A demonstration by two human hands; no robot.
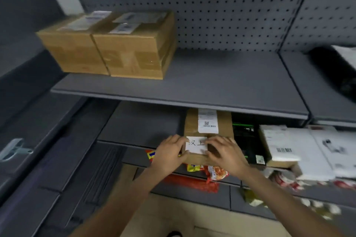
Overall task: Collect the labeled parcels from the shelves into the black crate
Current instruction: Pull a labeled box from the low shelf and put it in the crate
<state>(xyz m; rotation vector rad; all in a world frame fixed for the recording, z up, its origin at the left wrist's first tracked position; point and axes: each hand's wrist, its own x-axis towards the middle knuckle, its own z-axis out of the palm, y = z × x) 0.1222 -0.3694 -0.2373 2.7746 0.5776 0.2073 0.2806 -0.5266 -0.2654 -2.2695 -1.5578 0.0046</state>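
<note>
Both bare forearms reach forward and up from the bottom of the view, converging on the cardboard parcel (208, 131) at the middle shelf's front edge. The left hand (169, 153) lies palm down at the parcel's near left corner, fingers curled over its top edge and onto the left side of the white paper slip there. The right hand (224, 154) lies palm down at the near right corner, fingers spread and bent across the top; motion blur makes it hard to tell whether the thumb hooks under the front face.
</note>
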